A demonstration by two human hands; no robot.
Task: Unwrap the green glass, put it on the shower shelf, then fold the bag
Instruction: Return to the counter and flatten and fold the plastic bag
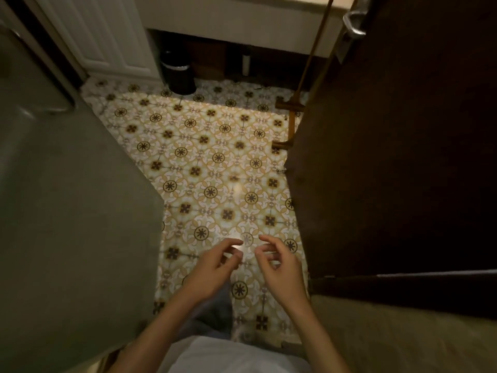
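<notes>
Your left hand [212,267] and right hand [279,265] hang side by side in front of you, close together but not touching, palms turned inward, fingers loosely curled and relaxed — neither one holds anything. Both forearms come up bare from the bottom edge, over a pale shirt [215,356]. Beneath your hands lies the patterned floor [209,162], cream and yellow tiles with dark rosettes and crosses, and a bright glare sits on it just past your fingertips. At your left a flat grey-green surface [67,224] fills the side of the view; at your right a dark wooden door [403,157] stands close, with a metal handle [355,22] near its upper edge. Further out, a small black bin [178,74] with a shiny band stands on the floor beside a white panelled door [107,33], under a pale counter [236,20], and a thin wooden frame [304,76] leans by the dark door. The green glass and the bag cannot be seen in this view.
</notes>
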